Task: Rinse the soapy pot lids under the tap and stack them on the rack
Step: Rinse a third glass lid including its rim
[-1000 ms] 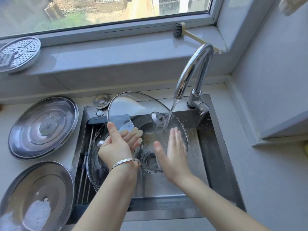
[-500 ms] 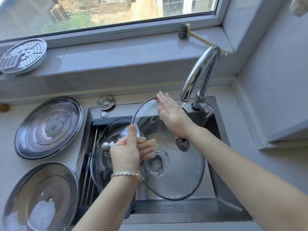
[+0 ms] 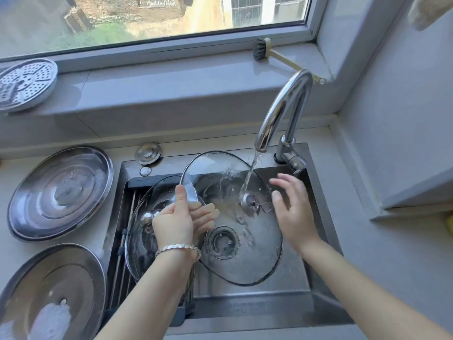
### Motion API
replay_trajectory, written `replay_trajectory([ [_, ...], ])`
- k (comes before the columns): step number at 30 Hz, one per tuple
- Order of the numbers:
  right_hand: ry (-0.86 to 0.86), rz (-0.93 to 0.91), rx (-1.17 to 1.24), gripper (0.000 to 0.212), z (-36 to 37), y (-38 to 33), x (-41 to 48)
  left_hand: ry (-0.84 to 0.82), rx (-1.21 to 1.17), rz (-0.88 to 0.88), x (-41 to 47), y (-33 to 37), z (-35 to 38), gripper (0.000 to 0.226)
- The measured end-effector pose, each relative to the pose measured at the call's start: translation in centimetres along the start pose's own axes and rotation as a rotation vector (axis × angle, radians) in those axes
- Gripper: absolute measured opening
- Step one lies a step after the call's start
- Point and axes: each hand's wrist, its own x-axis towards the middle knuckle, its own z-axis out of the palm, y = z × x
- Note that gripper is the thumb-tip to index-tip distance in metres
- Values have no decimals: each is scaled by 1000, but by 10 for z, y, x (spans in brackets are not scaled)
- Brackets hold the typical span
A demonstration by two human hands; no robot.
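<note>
While water from the tap [image 3: 284, 106] falls on its centre, the glass lid [image 3: 255, 263] is tilted over the sink [image 3: 245, 306]; the left hand [image 3: 174, 222] pinches its rim at 9 o'clock, and the right hand [image 3: 291, 209], spread and holding nothing, is at 3 o'clock.

Head view; steeply down, close over sink [image 3: 257, 307]

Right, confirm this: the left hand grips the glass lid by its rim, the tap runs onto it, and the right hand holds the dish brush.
One thing is wrong. The head view shows the right hand open and holding nothing; the dish brush lies on the window sill. The rest stands: the left hand grips the glass lid by its rim and the tap runs onto it.
</note>
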Motion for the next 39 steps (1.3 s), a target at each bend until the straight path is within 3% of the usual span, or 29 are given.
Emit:
replay_trajectory([
  [2,-112,535,36,44,-2,23,15,-40,17,11,-2,1,1,45],
  [3,-204,750,168,49,0,36,17,-62,15,10,-3,1,1,45],
  [5,-229,951,408,42,3,55,15,-98,7,4,-5,1,2,43],
  [8,-69,853,402,19,-9,55,14,-138,14,-37,0,-2,-1,33],
  [12,80,712,220,14,-36,39,32,-148,92,-253,17,-25,-3,18],
  [15,63,669,83,23,-48,35,38,-123,171,-447,25,-48,-5,33],
  [19,24,549,-60,16,-58,24,37,-128,190,-627,19,-61,-9,58],
  [22,3,362,-119,9,-63,2,38,-119,107,-688,15,-67,-11,58],
  [27,113,201,34,22,-64,-10,54,-56,-91,-582,17,-61,-2,39],
  [31,222,218,177,24,-64,4,60,-69,-231,-387,19,-34,6,34],
  [33,209,274,258,28,-56,10,57,-53,-190,-254,18,-17,6,32],
  [37,70,435,406,29,-23,30,33,54,183,59,14,13,-3,32],
  [39,-13,578,503,26,-3,38,15,88,245,129,10,25,-7,31],
])
